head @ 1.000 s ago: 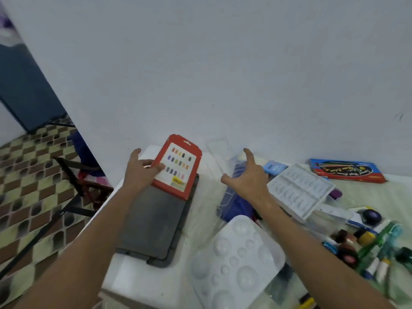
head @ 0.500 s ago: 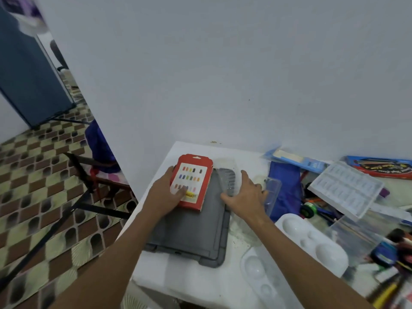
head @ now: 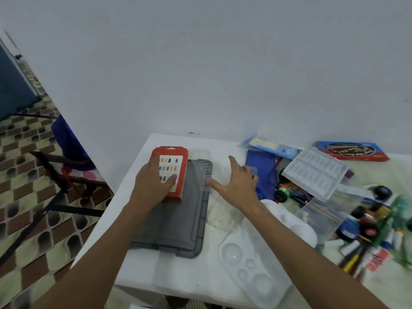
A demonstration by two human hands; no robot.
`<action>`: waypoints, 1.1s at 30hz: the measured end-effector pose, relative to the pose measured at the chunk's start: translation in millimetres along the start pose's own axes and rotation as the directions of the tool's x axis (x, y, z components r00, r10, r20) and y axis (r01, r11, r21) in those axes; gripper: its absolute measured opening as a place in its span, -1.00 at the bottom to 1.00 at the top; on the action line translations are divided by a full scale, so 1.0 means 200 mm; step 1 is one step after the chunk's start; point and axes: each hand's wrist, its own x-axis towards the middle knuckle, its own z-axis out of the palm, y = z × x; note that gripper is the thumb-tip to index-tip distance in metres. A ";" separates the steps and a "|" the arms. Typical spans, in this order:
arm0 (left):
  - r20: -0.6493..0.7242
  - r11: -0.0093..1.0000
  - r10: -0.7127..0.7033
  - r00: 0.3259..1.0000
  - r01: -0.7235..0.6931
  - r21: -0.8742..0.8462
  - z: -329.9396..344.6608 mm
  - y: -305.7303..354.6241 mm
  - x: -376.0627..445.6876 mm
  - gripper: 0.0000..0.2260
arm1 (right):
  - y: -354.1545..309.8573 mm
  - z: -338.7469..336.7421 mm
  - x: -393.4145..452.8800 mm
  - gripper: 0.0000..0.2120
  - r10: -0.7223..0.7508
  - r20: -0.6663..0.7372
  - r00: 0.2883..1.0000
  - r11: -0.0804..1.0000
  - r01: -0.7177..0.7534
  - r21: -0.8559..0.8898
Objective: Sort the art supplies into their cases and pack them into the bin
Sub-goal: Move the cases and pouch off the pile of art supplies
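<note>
Two hands work at the left end of the white table [head: 142, 270]: the left hand [head: 153, 186] lies on a flat red cardboard case with a window of colour swatches [head: 178, 166], thumb laid across its front and fingers over its left edge, so its grip is pressing or lightly clasping the case; the right hand [head: 238, 181] hovers beside it with fingers spread and holds nothing. That case rests on the far end of a dark grey flat plastic lid [head: 176, 219], next to a clear ribbed plastic tray [head: 204, 168]. I judge the case light and fairly stiff but easy to crease, best taken by its long edges, while the clear tray looks thin, slippery and prone to flexing. No bin itself is visible. Right of the hands, loose paints and pens [head: 367, 237] blur together, and the white plastic mixing palette [head: 252, 266] is partly hidden behind the right forearm.
</note>
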 end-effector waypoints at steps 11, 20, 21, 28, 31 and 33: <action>0.382 0.994 0.079 0.921 -0.102 0.043 0.35 0.60 -0.17 -0.06 | 0.69 -0.65 -0.05 -0.18 0.377 -0.280 0.883 0.912 -0.406 -0.053; 0.338 0.915 0.104 0.935 -0.224 0.336 0.38 0.69 -0.27 -0.01 | 0.84 -0.70 -0.07 -0.15 0.461 -0.217 0.860 0.887 -0.444 0.126; 0.334 0.914 0.091 0.938 -0.212 0.346 0.39 0.68 -0.28 0.01 | 0.85 -0.71 -0.07 -0.15 0.457 -0.211 0.864 0.889 -0.435 0.146; 0.275 0.910 0.075 0.958 -0.179 0.373 0.41 0.69 -0.32 -0.11 | 0.88 -0.73 -0.09 -0.14 0.438 -0.174 0.882 0.871 -0.369 0.323; 0.345 0.920 0.022 0.938 -0.154 0.359 0.43 0.71 -0.36 -0.11 | 0.90 -0.74 -0.10 -0.18 0.451 -0.223 0.864 0.851 -0.341 0.400; 0.342 0.923 0.012 0.940 -0.142 0.357 0.44 0.71 -0.38 -0.11 | 0.91 -0.75 -0.12 -0.22 0.450 -0.263 0.854 0.838 -0.302 0.454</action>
